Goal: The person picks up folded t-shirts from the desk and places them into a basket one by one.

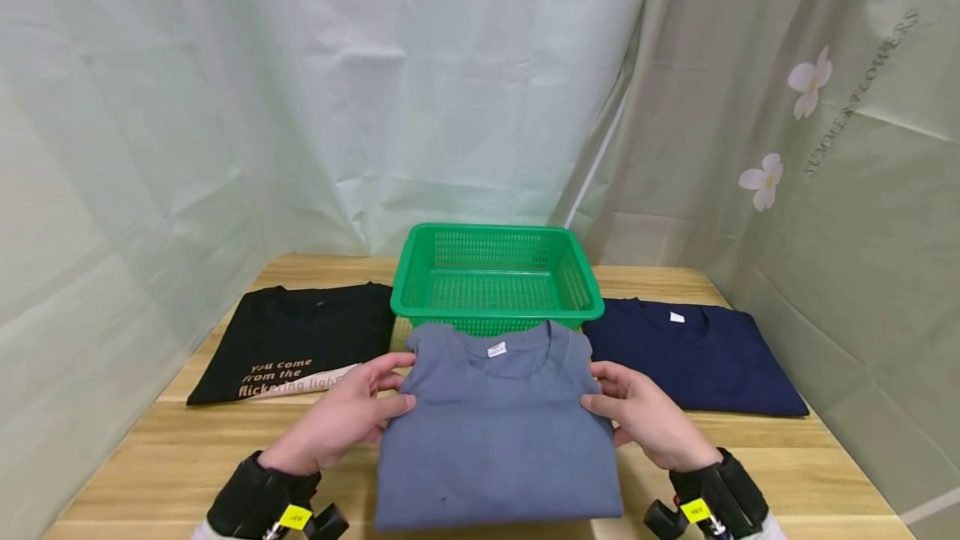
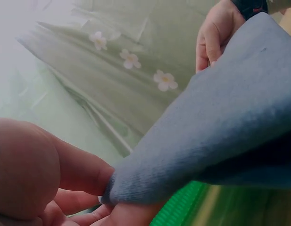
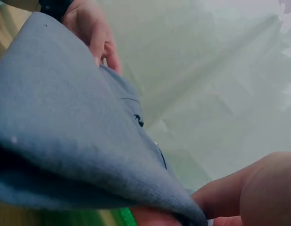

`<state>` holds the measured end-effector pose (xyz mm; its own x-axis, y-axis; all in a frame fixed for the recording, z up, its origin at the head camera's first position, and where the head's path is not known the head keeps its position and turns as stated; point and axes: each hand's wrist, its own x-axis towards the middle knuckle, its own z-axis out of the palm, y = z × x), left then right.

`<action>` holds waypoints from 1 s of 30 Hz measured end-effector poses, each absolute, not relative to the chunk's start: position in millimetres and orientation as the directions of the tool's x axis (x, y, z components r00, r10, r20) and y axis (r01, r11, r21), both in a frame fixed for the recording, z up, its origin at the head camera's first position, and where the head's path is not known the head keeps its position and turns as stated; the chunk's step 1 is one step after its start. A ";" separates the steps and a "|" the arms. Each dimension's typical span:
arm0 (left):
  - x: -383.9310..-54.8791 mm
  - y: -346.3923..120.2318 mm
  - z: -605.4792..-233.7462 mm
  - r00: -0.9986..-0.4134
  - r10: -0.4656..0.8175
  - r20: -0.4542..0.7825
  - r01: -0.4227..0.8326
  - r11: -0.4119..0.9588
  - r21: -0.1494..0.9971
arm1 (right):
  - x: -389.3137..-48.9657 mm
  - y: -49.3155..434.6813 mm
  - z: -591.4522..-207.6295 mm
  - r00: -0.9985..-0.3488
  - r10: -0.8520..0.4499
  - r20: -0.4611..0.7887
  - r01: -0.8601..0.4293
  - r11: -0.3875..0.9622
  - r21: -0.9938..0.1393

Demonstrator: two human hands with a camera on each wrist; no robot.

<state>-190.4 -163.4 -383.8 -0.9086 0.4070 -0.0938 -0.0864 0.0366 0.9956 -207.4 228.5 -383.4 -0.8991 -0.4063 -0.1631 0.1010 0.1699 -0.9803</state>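
Note:
A folded grey-blue T-shirt (image 1: pixel 498 432) hangs level above the table, its collar with a white label facing away from me. My left hand (image 1: pixel 356 407) pinches its left edge between thumb and fingers. On the opposite edge my right hand (image 1: pixel 645 411) pinches the cloth the same way. In the left wrist view the thumb presses the T-shirt (image 2: pixel 220 103) from above with fingers underneath. The right wrist view shows the shirt's (image 3: pixel 65 108) layers parting slightly along the near fold. Just beyond the collar stands a green plastic basket (image 1: pixel 497 315), with no clothing visible inside.
A folded black T-shirt (image 1: pixel 300 340) with printed lettering lies left of the basket on the wooden table (image 1: pixel 750 457). To the right lies a folded navy T-shirt (image 1: pixel 697 357). Pale curtains (image 1: pixel 465 90) hang behind and along both sides of the table.

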 end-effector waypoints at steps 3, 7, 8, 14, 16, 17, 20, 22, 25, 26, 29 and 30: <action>-189.4 -164.5 -378.4 -0.908 0.412 -0.079 -0.074 0.028 0.997 | -206.5 228.3 -377.0 -0.896 -0.419 -0.143 0.087 0.150 -0.985; -189.3 -164.7 -371.4 -0.913 0.403 -0.066 -0.056 0.037 0.998 | -205.7 227.9 -369.9 -0.901 -0.416 -0.124 0.072 0.139 -0.988; -189.5 -164.5 -369.8 -0.913 0.403 -0.065 -0.054 0.038 0.998 | -205.6 227.9 -368.4 -0.902 -0.413 -0.123 0.071 0.140 -0.988; -191.8 -163.6 -360.5 -0.921 0.385 -0.055 -0.032 0.068 0.997 | -206.6 228.3 -360.1 -0.909 -0.401 -0.114 0.060 0.144 -0.988; -192.7 -163.5 -356.9 -0.928 0.369 -0.051 -0.015 0.099 0.995 | -207.7 227.9 -357.2 -0.911 -0.398 -0.106 0.050 0.150 -0.987; -193.2 -163.5 -355.3 -0.930 0.364 -0.048 -0.007 0.111 0.994 | -208.3 227.7 -355.9 -0.913 -0.395 -0.102 0.044 0.154 -0.987; -194.9 -163.4 -351.5 -0.937 0.348 -0.038 0.014 0.148 0.989 | -211.2 227.4 -352.3 -0.919 -0.385 -0.091 0.028 0.165 -0.986; -196.1 -163.2 -349.9 -0.937 0.347 -0.032 0.022 0.152 0.988 | -213.7 227.1 -350.6 -0.920 -0.382 -0.085 0.021 0.169 -0.985; -198.6 -162.2 -348.5 -0.939 0.343 -0.019 0.038 0.160 0.986 | -217.7 226.5 -349.1 -0.923 -0.378 -0.079 0.014 0.173 -0.985; -199.4 -161.5 -347.9 -0.939 0.344 -0.014 0.043 0.156 0.987 | -218.8 226.0 -348.5 -0.923 -0.377 -0.078 0.012 0.172 -0.985; -202.0 -160.0 -346.3 -0.942 0.335 -0.006 0.050 0.159 0.986 | -223.0 224.7 -346.7 -0.928 -0.365 -0.073 0.005 0.185 -0.983; -202.9 -159.5 -345.4 -0.943 0.334 -0.005 0.050 0.156 0.987 | -224.3 224.3 -345.9 -0.930 -0.361 -0.070 0.000 0.189 -0.982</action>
<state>-202.9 -159.5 -345.4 -0.9427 0.3335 -0.0046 0.0502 0.1555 0.9866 -224.3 224.3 -345.9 -0.9298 -0.3613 -0.0699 0.0005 0.1887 -0.9820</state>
